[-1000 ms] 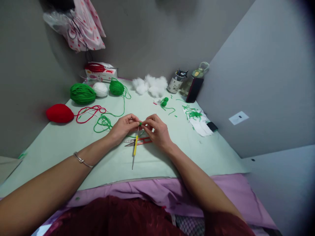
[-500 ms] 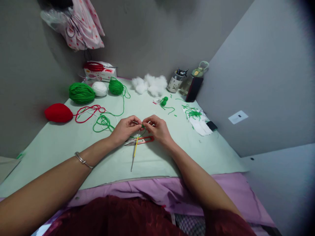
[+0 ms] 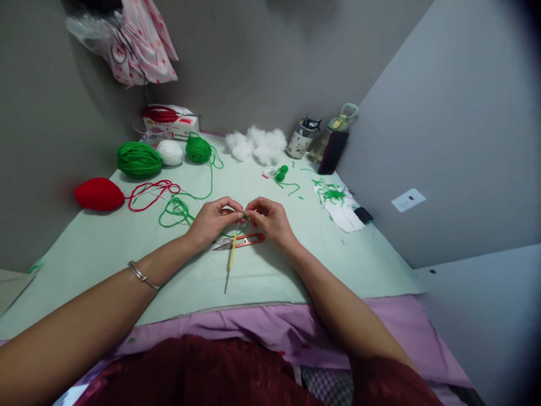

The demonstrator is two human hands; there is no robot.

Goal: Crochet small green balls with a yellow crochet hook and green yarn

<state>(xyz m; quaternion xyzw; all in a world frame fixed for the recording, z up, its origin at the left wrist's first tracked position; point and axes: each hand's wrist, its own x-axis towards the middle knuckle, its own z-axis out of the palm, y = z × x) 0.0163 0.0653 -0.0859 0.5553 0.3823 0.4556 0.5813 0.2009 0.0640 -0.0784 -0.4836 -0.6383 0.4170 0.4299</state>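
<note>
My left hand (image 3: 217, 219) and my right hand (image 3: 270, 219) meet over the middle of the table, thumbs and forefingers pinched together. Between the fingertips is green yarn (image 3: 245, 225), a strand of which curves down in a loop; the small part being gripped is mostly hidden. Just below the hands a crochet hook (image 3: 232, 252) with a yellow grip and metal ends lies slantwise across a pair of orange-handled thread snips (image 3: 249, 240). The hook's upper tip is close under my left fingers, and whether they touch it I cannot tell.
To the left lie red yarn (image 3: 100, 194), a green skein (image 3: 138, 160), white yarn (image 3: 170, 152) and a green ball (image 3: 198, 149) with loose strands. White stuffing (image 3: 257, 145), a pen holder (image 3: 300, 140), a phone (image 3: 333, 153) and a small green piece (image 3: 281, 173) stand or lie behind. Green scraps (image 3: 333, 195) cover tissue at right.
Both hands stay pinched in nearly the same place, with only slight finger movement at the yarn. The whole view has shifted very slightly.
</note>
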